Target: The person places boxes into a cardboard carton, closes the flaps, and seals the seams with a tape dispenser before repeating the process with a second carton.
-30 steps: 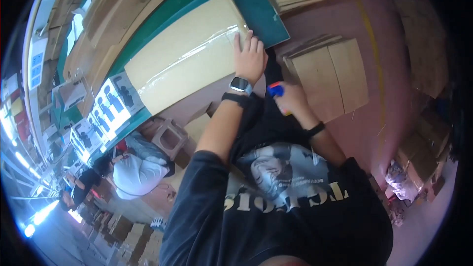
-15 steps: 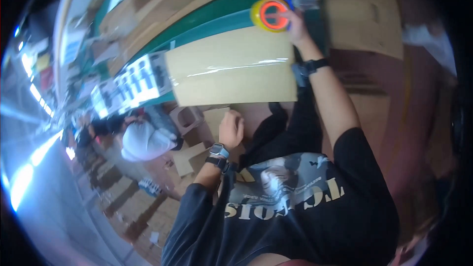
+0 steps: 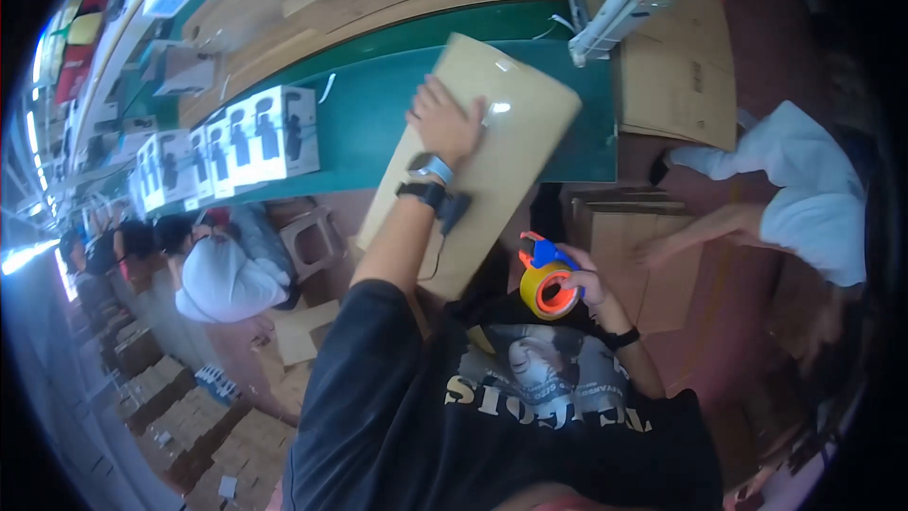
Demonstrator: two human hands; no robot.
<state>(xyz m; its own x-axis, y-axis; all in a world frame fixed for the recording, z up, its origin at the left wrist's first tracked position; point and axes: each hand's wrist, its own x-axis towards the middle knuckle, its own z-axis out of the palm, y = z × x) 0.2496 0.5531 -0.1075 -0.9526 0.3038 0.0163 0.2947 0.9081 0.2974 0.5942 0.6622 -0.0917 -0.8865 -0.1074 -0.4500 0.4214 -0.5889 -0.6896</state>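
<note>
My left hand (image 3: 445,121) lies flat, fingers spread, on top of a closed brown cardboard box (image 3: 515,118) that sticks out over the edge of a green table (image 3: 369,104). A shiny strip of clear tape runs along the box top. My right hand (image 3: 584,282) is pulled back near my chest and grips a tape dispenser (image 3: 544,279) with a blue and orange handle and a yellow roll. A watch and a dark band sit on my left wrist.
A row of white product boxes (image 3: 227,147) stands on the table's left part. Flat cardboard stacks (image 3: 676,76) lie to the right and behind. One person in white (image 3: 222,279) sits low at the left; another in white (image 3: 804,199) bends down at the right. A small stool (image 3: 312,237) stands below the table.
My right hand has drawn the tape dispenser back from the box's far end toward my chest. My left hand has moved up from the box's near side onto its top.
</note>
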